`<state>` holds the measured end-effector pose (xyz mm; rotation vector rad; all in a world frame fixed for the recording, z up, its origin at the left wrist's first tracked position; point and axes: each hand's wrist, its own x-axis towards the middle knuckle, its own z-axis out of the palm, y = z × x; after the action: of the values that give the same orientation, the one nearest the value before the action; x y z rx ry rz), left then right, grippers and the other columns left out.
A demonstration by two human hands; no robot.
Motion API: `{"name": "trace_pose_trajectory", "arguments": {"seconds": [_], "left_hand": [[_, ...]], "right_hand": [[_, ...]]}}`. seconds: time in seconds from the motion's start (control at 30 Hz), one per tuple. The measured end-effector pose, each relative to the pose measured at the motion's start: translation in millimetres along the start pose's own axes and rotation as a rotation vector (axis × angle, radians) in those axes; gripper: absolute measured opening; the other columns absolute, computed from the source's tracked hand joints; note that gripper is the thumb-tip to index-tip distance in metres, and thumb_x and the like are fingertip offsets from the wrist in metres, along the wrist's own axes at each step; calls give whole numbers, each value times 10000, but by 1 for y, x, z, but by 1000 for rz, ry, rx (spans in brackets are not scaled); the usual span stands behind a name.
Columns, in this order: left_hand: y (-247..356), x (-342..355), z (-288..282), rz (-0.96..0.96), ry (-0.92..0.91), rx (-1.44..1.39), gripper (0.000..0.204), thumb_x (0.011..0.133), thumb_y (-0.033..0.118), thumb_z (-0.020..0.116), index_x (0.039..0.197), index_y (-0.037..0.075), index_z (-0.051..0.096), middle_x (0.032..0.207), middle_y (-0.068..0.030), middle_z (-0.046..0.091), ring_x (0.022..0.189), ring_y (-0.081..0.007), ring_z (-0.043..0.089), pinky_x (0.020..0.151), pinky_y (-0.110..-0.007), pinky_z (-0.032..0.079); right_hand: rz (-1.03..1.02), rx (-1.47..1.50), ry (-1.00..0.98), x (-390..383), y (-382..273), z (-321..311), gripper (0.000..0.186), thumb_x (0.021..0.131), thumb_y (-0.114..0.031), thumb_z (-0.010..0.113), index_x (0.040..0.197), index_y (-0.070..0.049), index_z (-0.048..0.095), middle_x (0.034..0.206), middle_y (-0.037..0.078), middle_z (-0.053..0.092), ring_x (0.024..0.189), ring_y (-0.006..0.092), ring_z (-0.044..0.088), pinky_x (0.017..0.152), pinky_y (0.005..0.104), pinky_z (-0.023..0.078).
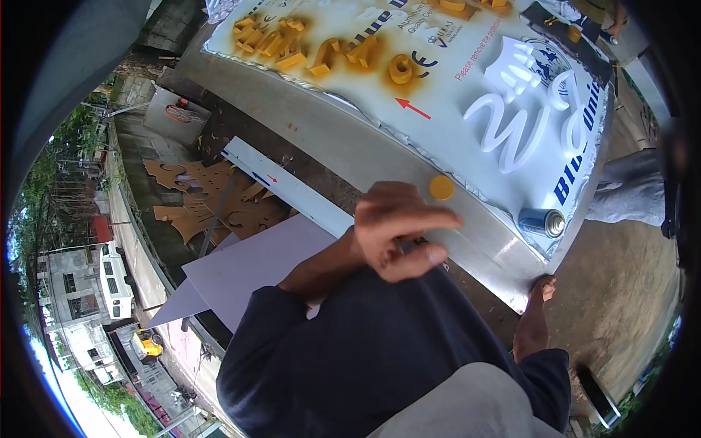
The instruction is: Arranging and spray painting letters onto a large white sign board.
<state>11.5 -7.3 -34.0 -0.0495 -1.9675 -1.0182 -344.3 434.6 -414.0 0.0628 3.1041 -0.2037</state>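
In front of my chest, my left hand (401, 230) is held up over the near table edge. Its index finger and thumb stretch out with a gap between them, and nothing shows in it. My right hand (545, 287) is closed at the near right corner of the metal table (482, 241), on its edge. Between the hands and the white printed sheet lies a round yellow cap (441, 187). A blue spray can (540, 222) sits at the sheet's near right corner. White script-shaped letters (511, 135) rest on the white sheet (438, 146); orange-yellow painted letters (270, 40) are farther left.
Left of the table are brown cut-out boards (219, 201), a long white panel (285, 182) and a pale lilac sheet (248, 274). Someone in grey trousers (629, 186) stands at the right. A white van (115, 279) is farther off to the left.
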Motion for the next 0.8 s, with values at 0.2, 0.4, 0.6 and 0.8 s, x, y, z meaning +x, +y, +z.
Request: {"name": "trace_pose_trajectory", "arguments": {"seconds": [0.2,0.4,0.6,0.8], "left_hand": [[-72,-96,-25,-875,198,53,210,810,109,683,1005,34,666,596,31,520,532,-32,431,495,-223,355],[-81,-134,-31,-1137,368,-73,191,834,71,662,1023,44,665,725,28,578,646,-32,486,560,-198,392],[-60,-49,6,-833,357,-144,216,869,110,646,1059,7,638,681,8,540,568,-55,429,515,-214,370],[19,72,48,-258,258,-469,176,898,84,610,1011,-45,644,749,-80,638,596,-73,540,507,-206,423]], "right_hand": [[59,59,5,-2,4,0,414,944,-332,317,884,-26,589,872,227,662,858,420,636,755,509,510],[-82,93,27,-4,8,-3,410,940,-305,338,765,-17,572,811,222,661,776,403,649,682,505,521],[-138,73,90,-4,11,3,400,943,-282,354,733,-17,569,756,226,649,731,414,644,641,506,521],[-189,77,176,-1,22,22,318,933,-242,386,731,-34,516,666,186,615,650,374,630,574,497,505]]}}
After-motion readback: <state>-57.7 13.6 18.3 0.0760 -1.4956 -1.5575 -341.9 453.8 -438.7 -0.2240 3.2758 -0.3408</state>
